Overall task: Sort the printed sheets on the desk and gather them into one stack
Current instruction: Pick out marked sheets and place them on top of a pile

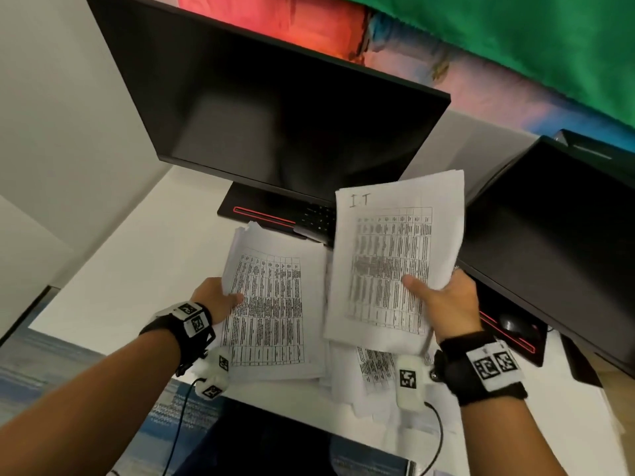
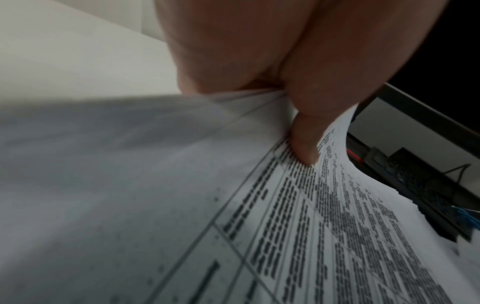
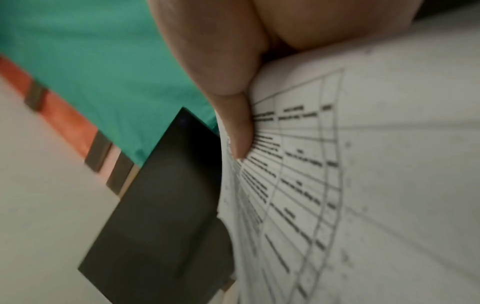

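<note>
My left hand [image 1: 220, 298] grips the left edge of a bundle of printed sheets [image 1: 271, 304] with table grids, thumb on top [image 2: 303, 144]. The bundle's lower part lies on the white desk [image 1: 137, 262]. My right hand [image 1: 443, 304] holds a second bundle of sheets [image 1: 391, 266] raised above the desk, thumb pressed on the front page [image 3: 239, 131]. That page has "IT" handwritten at its top. More printed sheets [image 1: 374, 372] lie loose on the desk under the raised bundle.
A large dark monitor [image 1: 275, 115] stands right behind the papers, its base [image 1: 268, 214] with a red stripe. A second dark monitor [image 1: 556, 235] stands at the right. The desk's front edge is near my wrists, with a dark chair below.
</note>
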A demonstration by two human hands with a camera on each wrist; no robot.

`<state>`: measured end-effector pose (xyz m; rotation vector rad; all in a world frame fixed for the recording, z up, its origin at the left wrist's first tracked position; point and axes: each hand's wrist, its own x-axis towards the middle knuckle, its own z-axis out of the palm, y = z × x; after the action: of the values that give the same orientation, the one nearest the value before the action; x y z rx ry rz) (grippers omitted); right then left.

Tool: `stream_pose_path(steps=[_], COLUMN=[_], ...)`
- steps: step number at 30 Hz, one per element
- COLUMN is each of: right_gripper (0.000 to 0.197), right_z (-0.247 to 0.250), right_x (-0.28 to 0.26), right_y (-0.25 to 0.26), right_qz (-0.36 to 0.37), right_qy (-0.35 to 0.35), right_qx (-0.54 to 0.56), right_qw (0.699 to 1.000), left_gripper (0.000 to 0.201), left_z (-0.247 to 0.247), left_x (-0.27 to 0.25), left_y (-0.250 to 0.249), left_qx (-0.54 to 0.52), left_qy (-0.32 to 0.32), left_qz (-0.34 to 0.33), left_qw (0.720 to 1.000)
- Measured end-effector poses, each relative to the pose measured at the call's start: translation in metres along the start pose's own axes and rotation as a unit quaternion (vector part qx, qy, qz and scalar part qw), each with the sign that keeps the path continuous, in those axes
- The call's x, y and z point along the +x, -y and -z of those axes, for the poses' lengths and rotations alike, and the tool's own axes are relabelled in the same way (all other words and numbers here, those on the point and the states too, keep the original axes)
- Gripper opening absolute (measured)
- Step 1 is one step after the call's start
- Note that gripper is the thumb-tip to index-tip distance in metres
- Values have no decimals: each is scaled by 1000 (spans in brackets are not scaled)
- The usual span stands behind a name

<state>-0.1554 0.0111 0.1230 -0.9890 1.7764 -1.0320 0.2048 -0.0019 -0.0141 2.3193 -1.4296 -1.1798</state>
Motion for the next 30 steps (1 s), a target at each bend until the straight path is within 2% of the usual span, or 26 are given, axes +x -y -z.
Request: stream_pose_path(steps=[3, 5, 8, 10, 12, 13, 15, 17, 19, 21, 23, 26, 30], right_gripper=[45, 56, 61, 59, 56, 59, 72, 91, 107, 108, 109, 114, 113], right_z=[-24, -53, -97, -124, -139, -136, -105, -55, -11, 9, 12, 5, -14], right_x=[2, 6, 1, -3, -1, 2, 19, 34, 43, 44, 38, 25, 21], right_y=[-10, -34, -59, -77, -94, -97, -105, -115, -130, -143, -151, -147, -141], right_qz=[-59, -119, -142, -111, -67, -51, -52, -107, -154, -148, -130, -136, -177], right_qy=[62, 36, 29, 89, 147, 143, 66, -13, -16, 25, 46, 20, -8], right_qx=[81, 102, -24, -121, -194, -227, -316, -409, -457, -476, -471, -454, -344], right_qw=[993, 987, 989, 982, 968, 962, 945, 906, 876, 866, 871, 880, 922], left_gripper=[18, 25, 56, 73, 65, 53, 37, 32, 29, 27, 25, 29, 32], left_z=[-1, -1, -2, -2, -4, -6, -9, -10, -8, -7, -8, -8, -9], left_x=[-3, -5, -8, -10, -10, -10, -8, -9, -9, -9, -9, -9, -6], left_y=[0, 0, -3, -8, -10, -8, -3, 0, 0, 0, 0, 0, 0], left_qx=[-21, -52, -133, -149, -150, -127, -55, -35, -42, -48, -55, -46, -34], left_qy=[-12, -19, -33, -39, -31, -30, -42, -48, -51, -48, -45, -49, -50], left_qz=[-21, -21, 3, 31, 33, 19, 1, -3, -7, -13, -13, -22, -18], left_qw=[999, 998, 991, 988, 988, 991, 998, 998, 998, 998, 997, 997, 998])
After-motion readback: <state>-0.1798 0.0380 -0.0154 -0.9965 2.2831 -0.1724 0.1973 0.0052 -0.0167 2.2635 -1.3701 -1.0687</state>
